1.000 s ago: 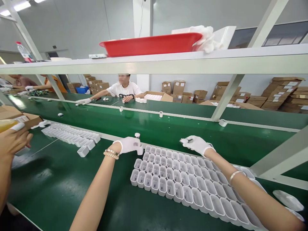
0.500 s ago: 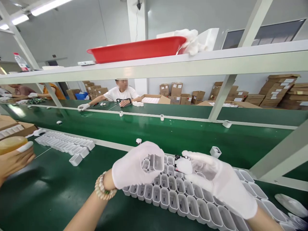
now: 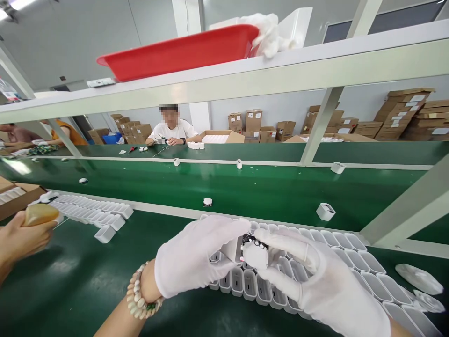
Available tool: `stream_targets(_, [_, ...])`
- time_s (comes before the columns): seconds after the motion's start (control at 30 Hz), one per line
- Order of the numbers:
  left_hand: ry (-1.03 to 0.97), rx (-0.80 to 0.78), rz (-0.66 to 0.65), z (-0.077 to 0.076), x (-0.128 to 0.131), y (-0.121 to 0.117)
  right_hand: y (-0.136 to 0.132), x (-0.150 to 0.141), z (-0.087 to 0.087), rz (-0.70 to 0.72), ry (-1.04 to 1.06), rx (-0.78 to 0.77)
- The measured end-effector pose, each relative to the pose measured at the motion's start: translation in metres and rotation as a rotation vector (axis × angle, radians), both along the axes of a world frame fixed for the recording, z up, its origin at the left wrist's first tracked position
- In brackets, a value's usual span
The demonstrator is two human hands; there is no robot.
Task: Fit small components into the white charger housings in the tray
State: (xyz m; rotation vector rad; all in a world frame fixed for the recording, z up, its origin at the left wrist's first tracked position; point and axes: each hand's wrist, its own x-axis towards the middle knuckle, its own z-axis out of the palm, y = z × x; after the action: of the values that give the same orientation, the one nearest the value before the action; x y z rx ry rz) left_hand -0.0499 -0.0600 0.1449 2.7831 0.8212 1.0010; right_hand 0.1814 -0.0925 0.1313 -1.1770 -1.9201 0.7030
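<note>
Both my hands wear white gloves and meet above rows of open white plastic cups [image 3: 250,283]. My left hand [image 3: 199,255] is closed around a white plastic housing [image 3: 231,249], mostly hidden by the fingers, its open end toward the right. Between the fingertips of my right hand [image 3: 315,276] is a small part with a white rounded face and a black patterned edge [image 3: 255,254]. That part is at the mouth of the housing; I cannot tell how far inside it sits.
A green conveyor belt [image 3: 147,180] runs beyond, carrying a white-and-black part [image 3: 207,201] and a filled housing [image 3: 326,211]. More white cups [image 3: 105,233] stand left, beside another person's hand [image 3: 26,238] with a yellow object [image 3: 40,214]. A shelf [image 3: 196,86] crosses overhead, bearing a red tray [image 3: 182,54].
My hands have come together, bringing the patterned part to the housing's opening. Items on the belt have shifted slightly right. The person opposite has drawn an outstretched arm in.
</note>
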Motion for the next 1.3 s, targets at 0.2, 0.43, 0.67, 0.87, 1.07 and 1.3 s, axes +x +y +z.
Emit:
stream_targets(0.2, [0.033, 0.041, 0.012, 0.0, 0.001, 0.0, 0.0, 0.001, -0.006, -0.005, 0.031, 0.016])
stream_targets(0.43, [0.076, 0.116, 0.02, -0.001, 0.003, 0.001, -0.003, -0.005, 0.002, -0.011, -0.075, -0.052])
stream_targets(0.67, [0.055, 0.14, 0.014, -0.002, 0.008, 0.001, -0.003, -0.003, 0.005, -0.008, -0.093, -0.193])
stream_targets(0.87, [0.039, 0.042, 0.03, -0.003, 0.009, -0.001, 0.0, -0.004, -0.005, -0.05, -0.048, -0.19])
stream_targets(1.07, [0.004, 0.004, 0.062, -0.005, 0.005, -0.003, 0.0, -0.005, -0.019, -0.078, -0.071, 0.112])
stream_targets(1.3, [-0.054, -0.041, 0.04, -0.005, 0.009, -0.006, -0.002, -0.01, -0.025, -0.11, -0.099, 0.088])
